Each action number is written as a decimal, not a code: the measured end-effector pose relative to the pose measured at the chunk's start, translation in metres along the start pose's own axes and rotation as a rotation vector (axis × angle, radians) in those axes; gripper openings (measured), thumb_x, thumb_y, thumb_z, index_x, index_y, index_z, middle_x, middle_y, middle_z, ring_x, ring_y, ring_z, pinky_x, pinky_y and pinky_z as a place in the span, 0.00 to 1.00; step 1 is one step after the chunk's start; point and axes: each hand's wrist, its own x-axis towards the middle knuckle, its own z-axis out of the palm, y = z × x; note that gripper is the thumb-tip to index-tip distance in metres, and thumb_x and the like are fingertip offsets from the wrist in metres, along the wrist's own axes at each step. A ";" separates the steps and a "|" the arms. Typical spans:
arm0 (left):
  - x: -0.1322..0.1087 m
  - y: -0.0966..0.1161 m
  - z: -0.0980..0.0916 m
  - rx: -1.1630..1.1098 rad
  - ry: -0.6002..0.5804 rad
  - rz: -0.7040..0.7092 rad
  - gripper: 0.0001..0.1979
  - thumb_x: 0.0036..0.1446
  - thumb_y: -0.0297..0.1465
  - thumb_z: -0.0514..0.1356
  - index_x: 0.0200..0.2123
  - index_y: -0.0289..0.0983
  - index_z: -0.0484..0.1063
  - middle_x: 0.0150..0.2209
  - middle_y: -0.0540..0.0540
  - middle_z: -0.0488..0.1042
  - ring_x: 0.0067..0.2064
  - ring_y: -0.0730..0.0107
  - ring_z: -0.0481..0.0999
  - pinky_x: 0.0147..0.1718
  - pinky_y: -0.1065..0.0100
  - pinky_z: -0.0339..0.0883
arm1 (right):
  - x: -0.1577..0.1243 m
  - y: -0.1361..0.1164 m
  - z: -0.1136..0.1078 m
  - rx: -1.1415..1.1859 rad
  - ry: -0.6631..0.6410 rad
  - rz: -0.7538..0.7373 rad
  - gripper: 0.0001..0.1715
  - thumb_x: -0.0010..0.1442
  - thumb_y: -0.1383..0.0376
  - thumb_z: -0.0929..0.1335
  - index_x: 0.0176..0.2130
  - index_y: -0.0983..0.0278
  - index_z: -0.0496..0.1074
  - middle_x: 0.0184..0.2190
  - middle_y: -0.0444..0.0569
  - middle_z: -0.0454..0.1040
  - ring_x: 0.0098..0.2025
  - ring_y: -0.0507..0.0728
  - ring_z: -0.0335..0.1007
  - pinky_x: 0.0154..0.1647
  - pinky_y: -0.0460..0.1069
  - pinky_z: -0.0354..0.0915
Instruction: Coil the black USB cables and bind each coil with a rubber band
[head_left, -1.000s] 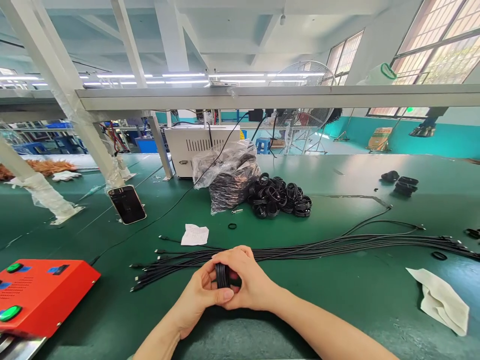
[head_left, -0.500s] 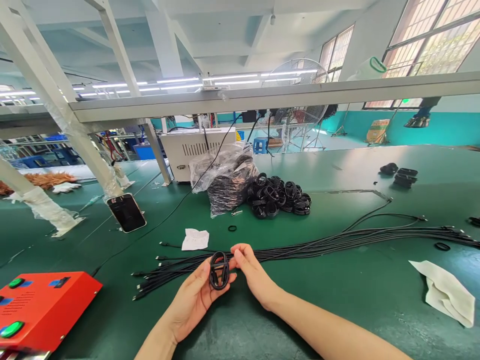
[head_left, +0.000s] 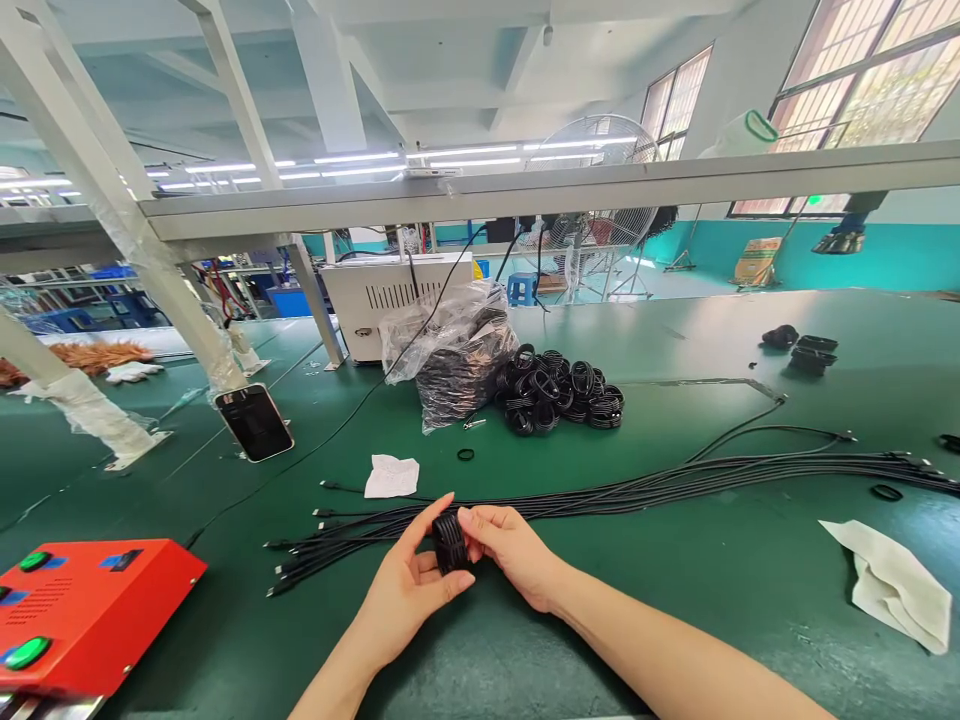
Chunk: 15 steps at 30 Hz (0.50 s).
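Observation:
A small black coiled cable (head_left: 450, 541) is held between both my hands, just above the green table (head_left: 675, 620). My left hand (head_left: 409, 590) cups it from below, thumb and fingers closed on the coil. My right hand (head_left: 510, 555) pinches its right side with the fingertips. Right behind my hands lies a long bundle of straight black cables (head_left: 637, 490), running left to right across the table.
A pile of coiled black cables (head_left: 559, 390) and a plastic bag of more (head_left: 450, 360) sit farther back. A red box with green buttons (head_left: 82, 610) is at the left, a phone (head_left: 253, 422) leans on a post, a white cloth (head_left: 892, 585) lies right.
The coil was open and flat in my left hand half a second ago; now both hands have closed on it again and squeezed it tighter.

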 end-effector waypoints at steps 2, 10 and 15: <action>0.000 -0.001 0.000 -0.006 -0.008 0.000 0.38 0.41 0.35 0.72 0.58 0.44 0.65 0.51 0.42 0.73 0.42 0.59 0.78 0.44 0.59 0.71 | 0.001 0.000 -0.001 -0.016 -0.009 -0.007 0.28 0.51 0.43 0.71 0.24 0.64 0.69 0.22 0.41 0.65 0.26 0.50 0.56 0.30 0.47 0.55; -0.001 -0.003 0.004 -0.038 0.020 -0.001 0.38 0.41 0.32 0.72 0.57 0.46 0.64 0.49 0.43 0.74 0.43 0.58 0.78 0.48 0.56 0.69 | 0.001 0.005 -0.005 -0.201 -0.059 -0.109 0.27 0.55 0.42 0.68 0.29 0.63 0.68 0.26 0.41 0.63 0.28 0.51 0.59 0.30 0.48 0.59; -0.003 0.004 0.007 0.097 0.096 -0.002 0.30 0.44 0.34 0.70 0.52 0.42 0.68 0.46 0.44 0.77 0.42 0.57 0.79 0.47 0.58 0.70 | 0.001 0.000 -0.013 -0.578 -0.091 -0.290 0.23 0.60 0.46 0.66 0.29 0.62 0.69 0.30 0.43 0.62 0.33 0.53 0.60 0.35 0.49 0.60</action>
